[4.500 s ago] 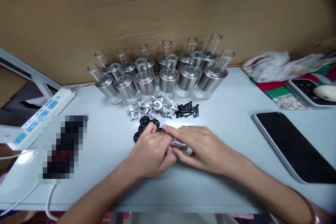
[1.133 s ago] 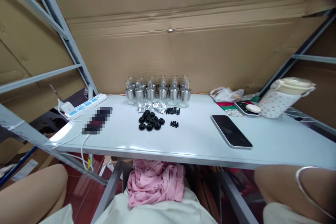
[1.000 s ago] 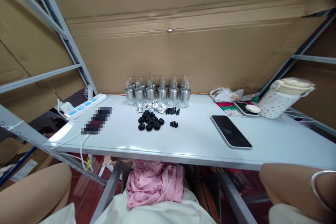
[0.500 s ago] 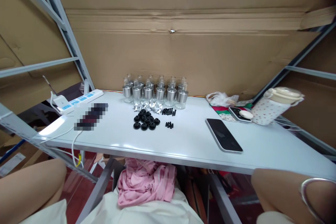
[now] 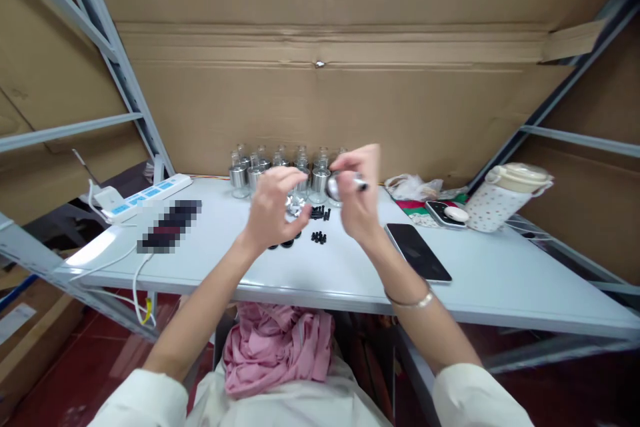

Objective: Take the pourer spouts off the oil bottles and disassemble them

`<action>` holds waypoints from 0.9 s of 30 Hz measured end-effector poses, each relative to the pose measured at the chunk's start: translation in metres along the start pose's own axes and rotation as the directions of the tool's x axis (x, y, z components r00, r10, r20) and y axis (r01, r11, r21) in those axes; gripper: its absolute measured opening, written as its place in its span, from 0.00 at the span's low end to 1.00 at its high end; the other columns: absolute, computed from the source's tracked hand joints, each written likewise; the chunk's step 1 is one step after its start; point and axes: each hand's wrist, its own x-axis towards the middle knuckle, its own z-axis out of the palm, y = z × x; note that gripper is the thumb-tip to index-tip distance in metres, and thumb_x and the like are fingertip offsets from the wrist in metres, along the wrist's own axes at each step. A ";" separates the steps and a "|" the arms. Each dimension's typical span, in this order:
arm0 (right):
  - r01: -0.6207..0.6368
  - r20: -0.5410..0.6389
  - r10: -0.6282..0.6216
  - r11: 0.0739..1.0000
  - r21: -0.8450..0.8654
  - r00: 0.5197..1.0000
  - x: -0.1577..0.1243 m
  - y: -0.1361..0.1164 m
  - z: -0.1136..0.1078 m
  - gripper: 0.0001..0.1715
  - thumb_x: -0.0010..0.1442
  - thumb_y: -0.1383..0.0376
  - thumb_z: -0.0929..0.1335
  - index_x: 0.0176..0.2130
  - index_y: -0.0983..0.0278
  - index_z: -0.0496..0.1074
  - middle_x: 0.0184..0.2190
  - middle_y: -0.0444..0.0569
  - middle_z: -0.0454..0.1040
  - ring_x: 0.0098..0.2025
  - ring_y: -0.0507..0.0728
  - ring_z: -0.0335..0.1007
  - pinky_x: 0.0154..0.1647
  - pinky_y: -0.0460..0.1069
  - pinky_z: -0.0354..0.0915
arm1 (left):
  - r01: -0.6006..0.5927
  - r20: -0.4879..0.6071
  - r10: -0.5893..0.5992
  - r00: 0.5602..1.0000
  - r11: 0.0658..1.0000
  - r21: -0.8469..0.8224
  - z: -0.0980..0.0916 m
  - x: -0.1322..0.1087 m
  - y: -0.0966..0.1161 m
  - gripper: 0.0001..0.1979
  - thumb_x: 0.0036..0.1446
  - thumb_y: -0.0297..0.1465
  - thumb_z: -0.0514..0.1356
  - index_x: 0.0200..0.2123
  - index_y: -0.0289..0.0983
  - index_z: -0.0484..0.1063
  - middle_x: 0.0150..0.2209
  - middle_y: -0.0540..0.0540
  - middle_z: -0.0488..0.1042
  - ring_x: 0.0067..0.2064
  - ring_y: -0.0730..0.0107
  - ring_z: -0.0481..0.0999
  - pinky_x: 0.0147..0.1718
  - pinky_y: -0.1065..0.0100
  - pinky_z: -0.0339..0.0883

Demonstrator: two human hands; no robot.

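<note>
My right hand (image 5: 364, 210) is closed around a glass bottle with a metal sleeve (image 5: 333, 185) at the right end of the bottle group; motion blur and my fingers hide much of it. My left hand (image 5: 273, 207) hangs over the small parts, fingers curved and apart from the thumb, holding nothing visible. Beneath it lie shiny silver pieces (image 5: 298, 207) and round black caps (image 5: 287, 243), mostly covered by the hand. Short black tubes (image 5: 320, 213) and small black fittings (image 5: 319, 237) lie between my hands. Several more metal-sleeved glass bottles (image 5: 320, 180) stand behind.
A phone (image 5: 419, 252) lies near my right forearm. Farther right are a spotted bottle (image 5: 503, 203), a second device (image 5: 440, 212) and a plastic bag (image 5: 413, 187). At the left sit a power strip (image 5: 150, 197) and cables. Cardboard (image 5: 320, 107) walls the table's back.
Both my hands have come up from beside my lap to above the table. My right hand has taken hold of a bottle at the right end. The view has shifted slightly.
</note>
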 end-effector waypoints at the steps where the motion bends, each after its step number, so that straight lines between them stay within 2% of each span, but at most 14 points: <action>1: -0.019 0.015 0.019 1.000 0.015 1.000 -0.002 0.005 0.012 0.18 0.68 0.55 0.55 0.40 0.62 0.65 0.36 0.48 0.69 0.36 0.54 0.67 0.37 0.52 0.66 | -0.009 0.010 0.009 1.000 1.000 0.007 0.009 -0.001 -0.002 0.19 0.61 0.38 0.58 0.51 0.34 0.64 0.50 0.40 0.68 0.49 0.59 0.70 0.46 0.55 0.67; 2: -0.033 0.055 0.032 0.999 0.026 0.998 -0.004 0.012 0.024 0.19 0.68 0.54 0.53 0.37 0.62 0.64 0.30 0.46 0.67 0.31 0.53 0.65 0.33 0.50 0.64 | -0.013 0.023 0.012 1.000 1.000 0.017 0.019 -0.002 -0.003 0.20 0.59 0.38 0.59 0.50 0.32 0.64 0.48 0.39 0.69 0.48 0.58 0.70 0.45 0.56 0.67; 4: -0.055 0.131 0.052 0.998 0.019 0.990 -0.009 0.028 0.041 0.17 0.67 0.53 0.55 0.35 0.61 0.61 0.28 0.44 0.65 0.27 0.52 0.63 0.29 0.48 0.62 | 0.004 0.045 -0.006 0.999 0.999 0.046 0.038 -0.005 -0.008 0.20 0.56 0.37 0.59 0.46 0.29 0.63 0.42 0.37 0.71 0.43 0.58 0.71 0.40 0.59 0.67; 6: -0.066 0.192 0.065 0.998 -0.004 0.979 -0.017 0.044 0.051 0.15 0.65 0.52 0.58 0.36 0.61 0.60 0.27 0.42 0.65 0.25 0.51 0.62 0.27 0.47 0.61 | 0.037 0.066 -0.043 0.997 0.996 0.083 0.052 -0.009 -0.014 0.14 0.55 0.34 0.58 0.42 0.31 0.64 0.39 0.38 0.72 0.38 0.59 0.71 0.36 0.60 0.64; 8: -0.059 0.238 0.064 0.998 -0.029 0.969 -0.025 0.057 0.054 0.15 0.65 0.52 0.58 0.36 0.61 0.59 0.27 0.43 0.65 0.26 0.52 0.63 0.28 0.48 0.61 | 0.061 0.095 -0.072 0.993 0.991 0.122 0.058 -0.013 -0.018 0.08 0.55 0.32 0.56 0.37 0.34 0.64 0.34 0.41 0.72 0.35 0.59 0.71 0.35 0.60 0.61; 11: -0.017 0.299 0.034 0.998 -0.059 0.954 -0.036 0.069 0.053 0.15 0.66 0.54 0.57 0.35 0.61 0.61 0.29 0.47 0.67 0.31 0.54 0.66 0.32 0.49 0.63 | 0.093 0.133 -0.118 0.984 0.979 0.181 0.057 -0.019 -0.019 0.04 0.52 0.30 0.56 0.32 0.36 0.64 0.27 0.46 0.70 0.31 0.59 0.70 0.34 0.60 0.57; 16: 0.038 0.368 0.010 0.992 -0.124 0.930 -0.045 0.080 0.047 0.16 0.67 0.58 0.59 0.33 0.65 0.66 0.30 0.46 0.69 0.32 0.52 0.67 0.36 0.50 0.65 | 0.105 0.200 -0.155 0.967 0.965 0.241 0.053 -0.024 -0.015 0.04 0.49 0.30 0.57 0.27 0.38 0.62 0.25 0.46 0.69 0.30 0.60 0.69 0.35 0.61 0.54; 21: 0.023 0.402 0.063 0.979 -0.205 0.914 -0.050 0.089 0.046 0.12 0.64 0.60 0.64 0.41 0.66 0.70 0.37 0.47 0.72 0.35 0.52 0.70 0.37 0.51 0.69 | 0.091 0.252 -0.158 0.955 0.962 0.258 0.054 -0.022 -0.012 0.02 0.51 0.28 0.56 0.29 0.37 0.64 0.27 0.45 0.71 0.33 0.59 0.69 0.36 0.61 0.53; 27: -0.068 0.393 0.181 0.957 -0.283 0.901 -0.056 0.094 0.053 0.15 0.64 0.61 0.65 0.48 0.66 0.68 0.43 0.50 0.72 0.39 0.54 0.71 0.39 0.53 0.70 | 0.108 0.276 -0.184 0.943 0.957 0.269 0.055 -0.020 -0.012 0.02 0.54 0.28 0.55 0.33 0.36 0.65 0.31 0.42 0.73 0.37 0.56 0.70 0.37 0.60 0.52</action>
